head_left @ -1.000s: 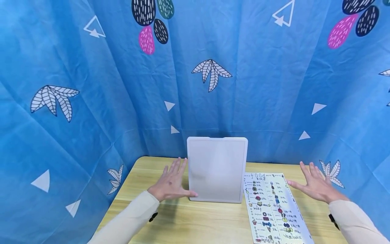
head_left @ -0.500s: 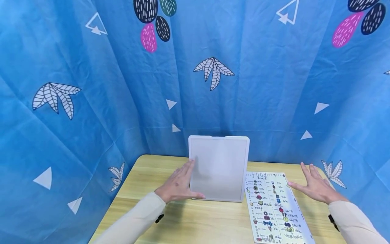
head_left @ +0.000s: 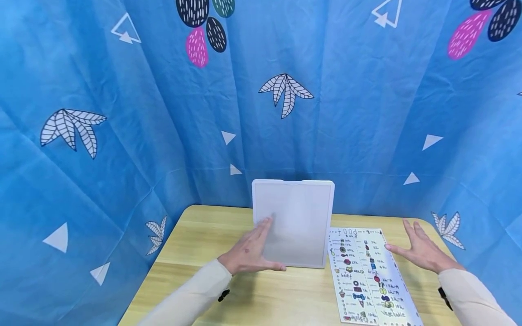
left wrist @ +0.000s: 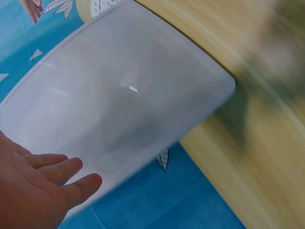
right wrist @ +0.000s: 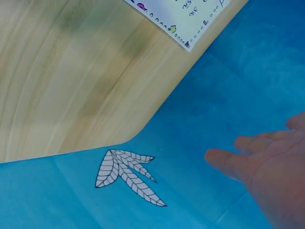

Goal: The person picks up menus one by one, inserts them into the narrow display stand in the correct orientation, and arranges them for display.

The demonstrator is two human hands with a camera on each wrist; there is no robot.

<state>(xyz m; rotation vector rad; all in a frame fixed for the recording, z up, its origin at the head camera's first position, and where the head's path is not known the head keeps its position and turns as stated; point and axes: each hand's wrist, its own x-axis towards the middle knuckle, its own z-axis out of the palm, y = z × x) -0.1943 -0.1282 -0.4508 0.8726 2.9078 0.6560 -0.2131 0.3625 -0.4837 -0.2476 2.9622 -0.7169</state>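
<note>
A pale panel [head_left: 302, 222] with a white rim stands at the far side of the table [head_left: 212, 231], a shallow notch in its top edge. That top edge rises past the table's far edge, against the blue patterned curtain [head_left: 346, 113]. The left hand [head_left: 248, 251] is in front of the panel's left half, fingers straight and thumb spread wide, gripping nothing; whether a fingertip meets the panel I cannot tell. Wood surface runs from the panel's left edge to the table's left edge, and along the front of its lower edge.

Just beside the panel's right edge lies a sheet [head_left: 373, 276] with drawings and handwriting, one strip of wood between its top edge and the table's far edge. The right hand [head_left: 426, 250] hovers near the table's rounded far right corner, fingers spread, gripping nothing, its thumb pointing toward the sheet's right edge.
</note>
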